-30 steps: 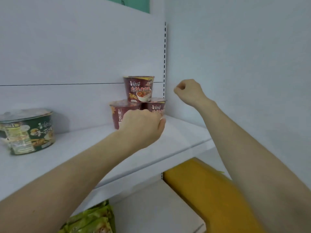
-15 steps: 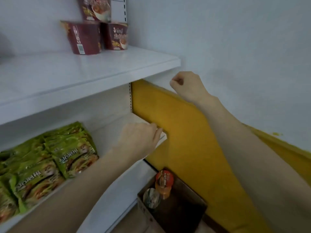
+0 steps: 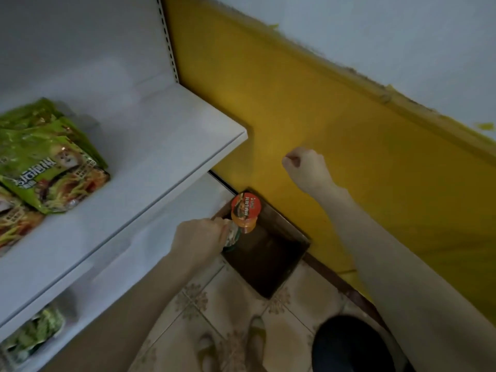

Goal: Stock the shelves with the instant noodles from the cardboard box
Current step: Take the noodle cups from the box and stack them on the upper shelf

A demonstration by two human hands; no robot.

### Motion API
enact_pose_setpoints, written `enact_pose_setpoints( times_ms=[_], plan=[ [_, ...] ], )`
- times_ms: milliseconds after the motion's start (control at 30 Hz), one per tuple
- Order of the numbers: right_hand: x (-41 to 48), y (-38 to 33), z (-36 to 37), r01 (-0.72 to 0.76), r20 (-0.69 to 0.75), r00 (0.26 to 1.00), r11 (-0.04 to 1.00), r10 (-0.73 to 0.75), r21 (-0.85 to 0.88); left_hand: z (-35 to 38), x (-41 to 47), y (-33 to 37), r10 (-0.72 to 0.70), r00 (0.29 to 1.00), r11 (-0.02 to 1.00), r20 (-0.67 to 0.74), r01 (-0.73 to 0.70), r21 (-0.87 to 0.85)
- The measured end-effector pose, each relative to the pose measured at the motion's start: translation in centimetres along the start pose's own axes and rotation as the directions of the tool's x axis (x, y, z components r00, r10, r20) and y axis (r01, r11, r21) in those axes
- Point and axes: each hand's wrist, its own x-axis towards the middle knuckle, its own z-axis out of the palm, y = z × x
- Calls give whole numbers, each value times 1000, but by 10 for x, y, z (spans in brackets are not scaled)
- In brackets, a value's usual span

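One cardboard box (image 3: 271, 253) is standing open on the tiled floor (image 3: 228, 299), against the yellow wall panel (image 3: 349, 124) and just beside the shelving. Two noodle cups are showing at the box's near-left corner: an orange-lidded cup (image 3: 245, 209) and a second cup (image 3: 233, 236) partly hidden behind the left hand (image 3: 198, 240). Two white shelves are in view, the upper shelf (image 3: 171, 140) and the lower shelf (image 3: 150, 251). At least two green noodle packets (image 3: 51, 162) are lying on the upper one; more green packets (image 3: 32, 336) are lying below the lower one, blurred.

The left hand is reaching down at the box, its fingers curling around the second cup; whether they are fully gripping it cannot be told. The right hand (image 3: 306, 170) is hovering in front of the yellow panel, clenched into a fist and holding nothing visible.

Compared with half a second ago, the view is tilting further down: the stacked cups on the top shelf are gone from view, and the left hand is down at the box instead of beside the shelf edge.
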Motion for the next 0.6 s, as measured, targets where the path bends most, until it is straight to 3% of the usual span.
enact_pose_setpoints(
  times_ms=[233,433,600],
  plan=[
    [18,89,96,-131,140,982,991,127,23,95,24,-2,-175,975,981,135,185,-63],
    [27,167,210,-282,255,934,954,250,100,205,59,-17,-178,961,984,212,175,36],
    [37,234,333,-457,328,866,863,376,215,332,82,-43,-213,946,977,244,214,23]
  ],
)
